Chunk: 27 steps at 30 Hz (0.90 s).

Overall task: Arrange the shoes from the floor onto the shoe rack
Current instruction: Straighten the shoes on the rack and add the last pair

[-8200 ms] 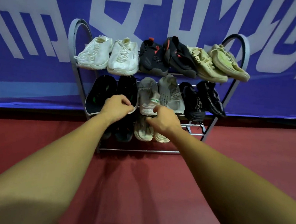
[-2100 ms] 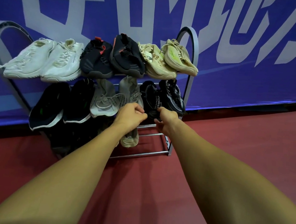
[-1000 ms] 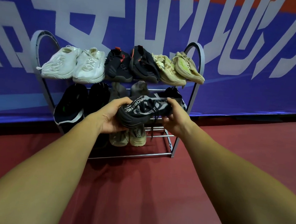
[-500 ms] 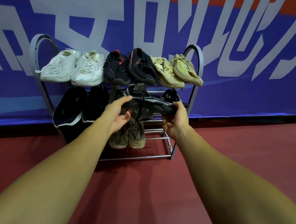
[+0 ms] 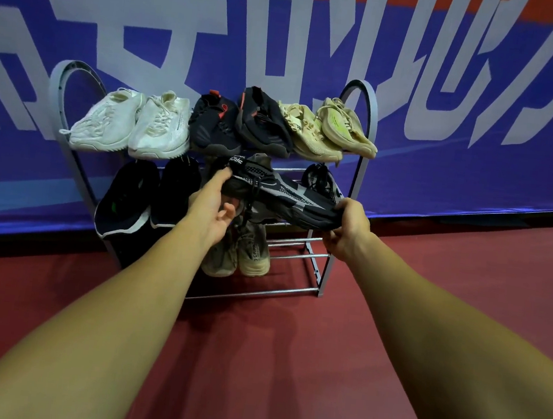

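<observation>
A blue banner (image 5: 442, 179) with large white characters hangs behind a red floor (image 5: 286, 364). Against it stands a grey metal shoe rack (image 5: 360, 143) with arched ends. On its top shelf, from left end to right end, sit a pair of white sneakers (image 5: 134, 122), a pair of black sneakers with red accents (image 5: 239, 123) and a pair of beige sneakers (image 5: 328, 129). At the left end of the middle shelf lean two black slip-on shoes (image 5: 147, 192). On the bottom shelf stand tan sneakers (image 5: 247, 250), toes outward. A black-and-grey knit sneaker (image 5: 280, 196) is held sideways before the middle shelf, near its right end. The right hand (image 5: 348, 230) pinches its toe; the left hand (image 5: 214, 206) touches its heel with the fingers spread.
</observation>
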### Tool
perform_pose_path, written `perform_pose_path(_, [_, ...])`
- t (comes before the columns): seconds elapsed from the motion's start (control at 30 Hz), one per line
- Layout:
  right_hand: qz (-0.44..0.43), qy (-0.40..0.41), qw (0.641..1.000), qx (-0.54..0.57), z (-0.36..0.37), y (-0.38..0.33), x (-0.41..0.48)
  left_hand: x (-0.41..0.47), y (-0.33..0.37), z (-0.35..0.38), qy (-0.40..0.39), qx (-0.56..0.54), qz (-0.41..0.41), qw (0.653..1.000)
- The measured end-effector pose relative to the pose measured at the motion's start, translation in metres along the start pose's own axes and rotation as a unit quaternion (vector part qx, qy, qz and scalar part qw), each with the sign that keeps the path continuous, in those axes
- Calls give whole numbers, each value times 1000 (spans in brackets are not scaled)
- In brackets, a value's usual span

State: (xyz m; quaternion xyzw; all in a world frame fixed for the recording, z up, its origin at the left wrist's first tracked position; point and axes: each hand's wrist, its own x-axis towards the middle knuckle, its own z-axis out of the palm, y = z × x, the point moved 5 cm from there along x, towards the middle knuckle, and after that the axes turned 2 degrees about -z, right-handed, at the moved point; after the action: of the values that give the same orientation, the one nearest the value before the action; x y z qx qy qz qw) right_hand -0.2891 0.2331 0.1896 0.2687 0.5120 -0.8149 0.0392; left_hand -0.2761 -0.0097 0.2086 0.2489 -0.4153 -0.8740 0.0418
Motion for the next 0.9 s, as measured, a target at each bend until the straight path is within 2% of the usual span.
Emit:
perform_pose_path(0.2, [-7, -25, 999, 23, -7, -5, 3, 0, -8, 10, -26, 16, 14, 999])
perform_pose_path(0.43, [-25, -89, 996, 4, 7, -5, -5, -10, -38, 39, -108, 204, -15, 973])
perform_pose_path(0.57, [-18, -86, 996, 8, 10, 0, -11, -6, -48, 49, -92, 235, 2, 968])
perform_pose_path(0.73, [-9, -76, 997, 29, 12, 4, -11, -5, -52, 59, -83, 197, -5, 977])
perform_pose_path(0.9, [-14, -65, 997, 25, 12, 4, 3, -4, -64, 57, -95, 280, -47, 954])
